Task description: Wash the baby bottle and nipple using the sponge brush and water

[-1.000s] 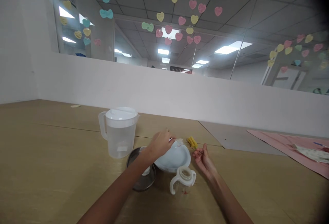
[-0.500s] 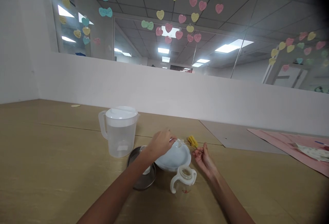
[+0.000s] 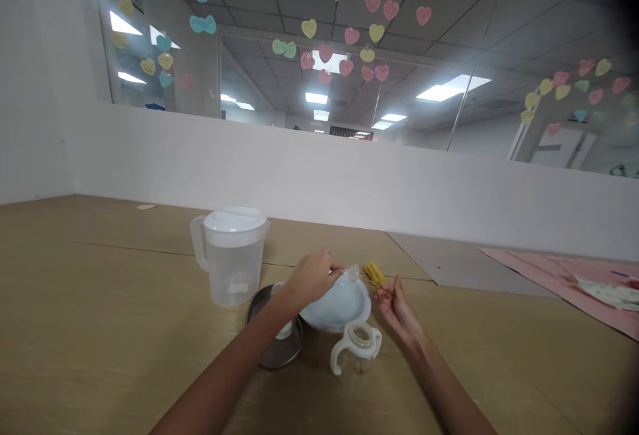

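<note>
My left hand [image 3: 312, 279] pinches a small translucent piece [image 3: 353, 273] with a round end, above the far rim of a pale blue-white bowl [image 3: 337, 305]. My right hand [image 3: 397, 308] is closed at the bowl's right side on the thin handle of a brush with a yellow sponge head [image 3: 373, 273]. A fine line runs from the handle towards the translucent piece; whether they touch I cannot tell. In front of the bowl stands a clear baby bottle [image 3: 357, 348] with white handles and an open top. My left forearm partly covers a round metal tray [image 3: 279, 356] holding white parts.
A lidded translucent pitcher [image 3: 235, 262] of water stands left of the bowl. At right a grey mat [image 3: 449, 265] and a pink cloth [image 3: 539, 272] lie on the wooden table [image 3: 124, 328]. A white wall with a window rises behind.
The translucent piece has turned in my left hand, so its round end now faces me more. My hands have otherwise barely moved.
</note>
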`<state>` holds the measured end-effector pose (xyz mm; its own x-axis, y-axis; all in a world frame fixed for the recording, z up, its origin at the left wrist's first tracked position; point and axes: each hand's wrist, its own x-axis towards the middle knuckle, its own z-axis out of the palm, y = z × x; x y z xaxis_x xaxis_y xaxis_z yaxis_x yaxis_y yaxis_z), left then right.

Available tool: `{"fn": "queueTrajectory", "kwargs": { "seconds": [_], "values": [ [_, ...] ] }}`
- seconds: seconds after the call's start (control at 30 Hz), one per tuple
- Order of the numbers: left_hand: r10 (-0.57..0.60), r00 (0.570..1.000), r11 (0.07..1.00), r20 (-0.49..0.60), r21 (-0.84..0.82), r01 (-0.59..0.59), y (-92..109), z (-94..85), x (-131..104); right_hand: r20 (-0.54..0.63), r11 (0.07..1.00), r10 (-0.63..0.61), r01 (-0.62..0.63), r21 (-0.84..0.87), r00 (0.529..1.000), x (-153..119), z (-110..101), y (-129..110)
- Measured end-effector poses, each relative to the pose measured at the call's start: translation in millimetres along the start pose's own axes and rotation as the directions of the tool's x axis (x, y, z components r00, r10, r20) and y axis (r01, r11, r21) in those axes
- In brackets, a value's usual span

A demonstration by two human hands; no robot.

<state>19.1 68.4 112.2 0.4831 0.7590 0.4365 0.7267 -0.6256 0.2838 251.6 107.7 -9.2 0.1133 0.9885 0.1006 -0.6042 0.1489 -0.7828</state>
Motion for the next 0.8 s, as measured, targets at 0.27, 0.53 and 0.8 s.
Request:
{"fn": "queueTrajectory", "kwargs": {
  "seconds": [0.27,0.53,0.8],
  "values": [
    [0.005,1.0,1.0,0.012,0.028,-0.006,-2.4,-0.7,0.9,0.015,1.0,0.024,-0.024,0.009,1.0,-1.8,1.8,2.1],
    [0.05,0.999,0.999,0.0,0.021,-0.05,-5.4,2.1,1.8,0.044,1.0,0.017,-0.017,-0.007,0.999,-0.5,-0.2,1.5],
    [0.004,0.998,0.999,0.059,-0.045,-0.002,-0.8,-3.2,0.8,-0.008,0.998,0.04,-0.04,0.049,0.999,-3.7,3.3,-2.5]
  ]
}}
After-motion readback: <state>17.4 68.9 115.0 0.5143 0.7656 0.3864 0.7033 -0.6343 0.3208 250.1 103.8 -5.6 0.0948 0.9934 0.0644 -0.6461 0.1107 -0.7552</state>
